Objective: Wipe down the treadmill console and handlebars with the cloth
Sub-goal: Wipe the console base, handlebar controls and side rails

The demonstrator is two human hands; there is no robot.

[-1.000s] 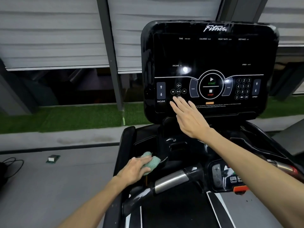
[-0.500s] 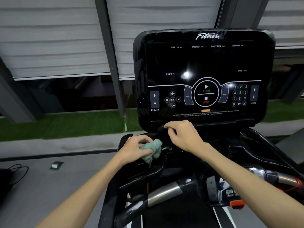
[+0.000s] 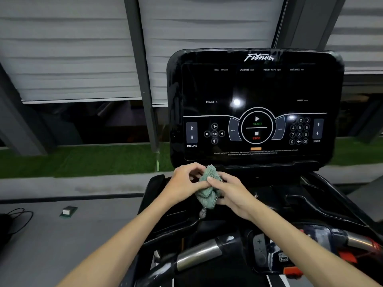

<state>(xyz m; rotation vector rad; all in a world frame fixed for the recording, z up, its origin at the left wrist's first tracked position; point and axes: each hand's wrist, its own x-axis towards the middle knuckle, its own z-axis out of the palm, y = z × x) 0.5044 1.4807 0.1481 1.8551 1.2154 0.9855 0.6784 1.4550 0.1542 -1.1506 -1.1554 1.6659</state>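
Cloth [image 3: 207,189], teal and nubby like looped microfibre, is seen from the head camera bunched into a loose wad just below the lower edge of the console [image 3: 257,90]. It is gripped from both sides: the left hand [image 3: 183,186] is curled round its left edge and the right hand [image 3: 235,194] round its right, with the fingers [image 3: 215,180] pinched narrowly into the pile. The wad's long axis runs roughly up and down, a tail hanging beneath. The glossy black console panel lies directly ahead and above, about equally near either hand; the chrome-and-rubber handlebar [image 3: 196,256] lies below.
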